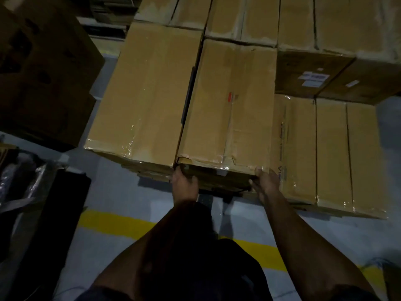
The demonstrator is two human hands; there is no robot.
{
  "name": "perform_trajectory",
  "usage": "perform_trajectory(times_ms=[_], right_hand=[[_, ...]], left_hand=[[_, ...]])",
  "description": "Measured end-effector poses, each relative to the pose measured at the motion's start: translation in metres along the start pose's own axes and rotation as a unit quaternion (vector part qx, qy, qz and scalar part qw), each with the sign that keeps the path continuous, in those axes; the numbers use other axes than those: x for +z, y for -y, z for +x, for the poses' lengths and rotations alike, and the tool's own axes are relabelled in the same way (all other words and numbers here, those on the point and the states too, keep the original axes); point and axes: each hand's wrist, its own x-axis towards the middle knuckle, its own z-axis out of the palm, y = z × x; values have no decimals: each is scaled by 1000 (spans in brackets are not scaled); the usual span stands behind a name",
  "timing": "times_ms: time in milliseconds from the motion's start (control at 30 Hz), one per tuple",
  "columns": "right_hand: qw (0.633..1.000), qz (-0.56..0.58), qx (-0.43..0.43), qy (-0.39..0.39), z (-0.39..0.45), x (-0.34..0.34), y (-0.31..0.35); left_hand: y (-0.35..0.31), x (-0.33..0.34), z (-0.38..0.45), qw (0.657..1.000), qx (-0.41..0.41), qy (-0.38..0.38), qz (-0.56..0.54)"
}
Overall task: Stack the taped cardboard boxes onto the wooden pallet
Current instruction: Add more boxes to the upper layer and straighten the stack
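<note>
A long taped cardboard box (230,105) lies on top of the stack in front of me, tight against a matching box (147,94) on its left. My left hand (184,183) grips the near end's lower left corner, fingers hidden under the box. My right hand (265,181) holds the near right corner, thumb up on the top edge. Lower boxes (329,153) lie one layer down to the right. The wooden pallet is almost wholly hidden; only a dark strip (217,193) shows under the boxes.
More stacked boxes (325,22) fill the back and right. A dark carton stack (43,68) stands at left, with plastic-wrapped dark goods (26,181) below it. A yellow floor line (117,222) crosses the grey floor near my feet.
</note>
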Motion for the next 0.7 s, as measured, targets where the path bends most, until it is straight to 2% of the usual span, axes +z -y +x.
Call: perform_trajectory(times_ms=[267,533,700], right_hand=[[1000,5,6,-15,2,-2,1],[1000,16,17,-12,4,-10,5],[1000,18,20,-12,4,-8,5]], left_hand=[[-16,11,6,985,-96,3,-141],[-23,20,10,966,-128,-36,-223],[-19,23,13,966,-121,-68,-217]])
